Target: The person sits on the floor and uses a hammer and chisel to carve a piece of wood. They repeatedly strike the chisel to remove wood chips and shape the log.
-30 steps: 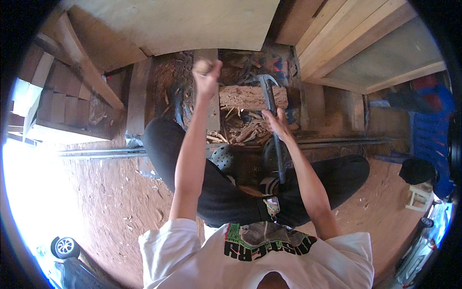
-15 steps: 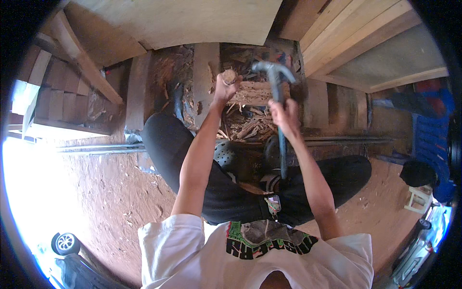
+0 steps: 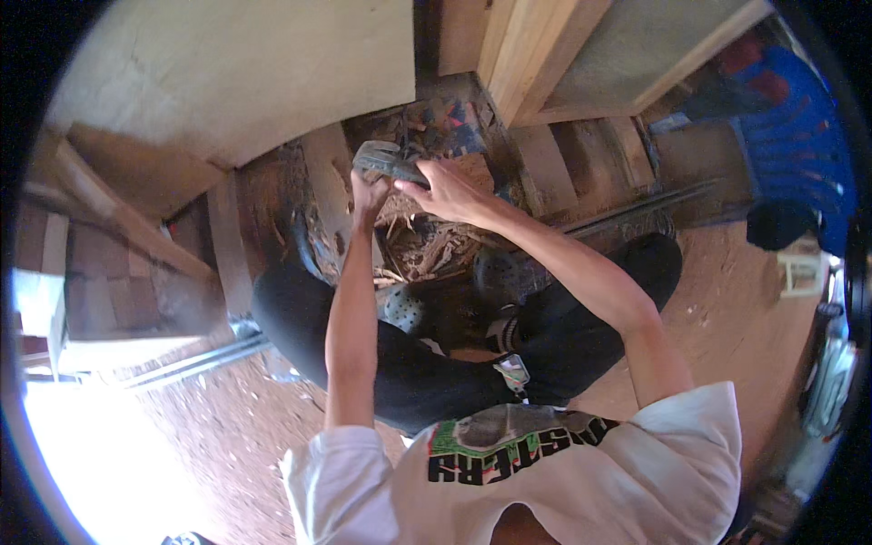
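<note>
In my right hand is a claw hammer, its fingers wrapped round the handle. The dark hammer head, a little smeared by motion, is over the top of my left hand. That hand is closed round a wooden handle, whose round end showed earlier and is now hidden beneath the hammer head. What lies at the handle's lower end cannot be made out. Below and beyond my hands lies a wooden block, partly covered by my right hand. Wood chips and strips are heaped between the block and my shoes.
My shoes stand close to the chips, with my knees spread either side. A large board leans at the far left, wooden frames at the far right. A blue plastic chair stands at right, and a curved wooden piece at left.
The hammer has swung left and come over my left hand, hiding the handle's end. My right arm reaches further across. The whole view has turned slightly.
</note>
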{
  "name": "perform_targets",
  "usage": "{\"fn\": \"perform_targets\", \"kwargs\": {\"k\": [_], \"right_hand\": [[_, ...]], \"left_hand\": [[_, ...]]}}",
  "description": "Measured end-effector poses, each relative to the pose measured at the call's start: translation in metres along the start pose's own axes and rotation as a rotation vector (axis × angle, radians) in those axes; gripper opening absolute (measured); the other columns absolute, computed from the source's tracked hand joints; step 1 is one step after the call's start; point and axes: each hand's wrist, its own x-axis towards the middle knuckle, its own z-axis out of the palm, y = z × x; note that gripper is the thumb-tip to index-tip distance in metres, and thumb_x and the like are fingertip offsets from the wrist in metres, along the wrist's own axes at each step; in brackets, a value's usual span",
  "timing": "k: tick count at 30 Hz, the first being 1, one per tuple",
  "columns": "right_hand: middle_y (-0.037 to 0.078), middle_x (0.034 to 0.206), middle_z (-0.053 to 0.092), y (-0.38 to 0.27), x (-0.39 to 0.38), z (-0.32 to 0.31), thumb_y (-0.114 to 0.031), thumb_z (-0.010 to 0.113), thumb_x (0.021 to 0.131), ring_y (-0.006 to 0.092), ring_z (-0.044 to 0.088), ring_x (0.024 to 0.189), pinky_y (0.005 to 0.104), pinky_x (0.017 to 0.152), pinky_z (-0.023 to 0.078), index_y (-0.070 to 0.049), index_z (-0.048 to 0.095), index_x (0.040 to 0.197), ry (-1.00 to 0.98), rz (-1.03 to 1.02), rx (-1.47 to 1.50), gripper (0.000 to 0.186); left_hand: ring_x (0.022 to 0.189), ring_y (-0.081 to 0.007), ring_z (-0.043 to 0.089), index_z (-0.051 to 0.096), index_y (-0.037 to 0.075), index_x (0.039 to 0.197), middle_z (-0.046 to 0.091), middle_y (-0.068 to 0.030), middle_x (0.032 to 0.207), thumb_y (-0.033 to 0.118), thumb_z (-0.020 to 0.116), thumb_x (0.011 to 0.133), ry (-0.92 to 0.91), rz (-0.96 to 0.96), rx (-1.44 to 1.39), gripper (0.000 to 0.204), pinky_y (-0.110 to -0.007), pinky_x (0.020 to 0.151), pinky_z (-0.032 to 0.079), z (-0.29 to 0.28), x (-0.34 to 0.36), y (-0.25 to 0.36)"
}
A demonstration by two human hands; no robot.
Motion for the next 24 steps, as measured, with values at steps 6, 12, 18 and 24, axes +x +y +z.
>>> {"fn": "perform_targets", "kwargs": {"k": [6, 12, 18, 24], "right_hand": [[-0.003, 0.055, 0.044, 0.023, -0.007, 0.005, -0.055, 0.055, 0.089, 0.0116, 0.046, 0.050, 0.0323, 0.047, 0.037, -0.005, 0.058, 0.085, -0.041, 0.106, 0.452, 0.051], [-0.002, 0.057, 0.044, 0.072, -0.006, 0.028, -0.056, 0.057, 0.086, 0.0108, 0.045, 0.050, 0.0306, 0.049, 0.037, -0.010, 0.054, 0.079, 0.088, 0.257, 0.515, 0.047], [-0.004, 0.055, 0.042, 0.095, -0.021, 0.048, -0.043, 0.057, 0.089, 0.0054, 0.038, 0.041, 0.0223, 0.038, 0.030, -0.011, 0.047, 0.072, -0.060, 0.422, 0.786, 0.038], [-0.003, 0.059, 0.046, 0.096, -0.030, 0.048, -0.042, 0.057, 0.089, 0.0046, 0.039, 0.043, 0.0213, 0.039, 0.030, -0.009, 0.051, 0.075, -0.109, 0.466, 0.805, 0.036]], "left_hand": [[0.057, -0.0135, 0.046, 0.049, 0.009, 0.068, 0.048, -0.0008, 0.060, 0.005, 0.065, 0.077, 0.556, -0.438, -0.609, 0.019, -0.029, 0.058, 0.044, -0.049, 0.014, 0.016], [0.055, -0.0117, 0.044, 0.048, 0.008, 0.076, 0.047, -0.0009, 0.068, 0.001, 0.063, 0.079, 0.626, -0.237, -0.597, 0.017, -0.026, 0.057, 0.044, -0.078, 0.052, 0.049], [0.075, -0.0147, 0.054, 0.044, 0.003, 0.100, 0.056, -0.0056, 0.084, 0.010, 0.077, 0.074, 0.331, -0.333, 0.189, 0.043, -0.031, 0.067, 0.047, -0.033, -0.010, -0.019], [0.088, -0.0147, 0.052, 0.042, 0.003, 0.108, 0.054, -0.0059, 0.097, 0.016, 0.079, 0.075, 0.375, -0.342, 0.126, 0.051, -0.030, 0.073, 0.046, -0.032, -0.034, -0.036]]}}
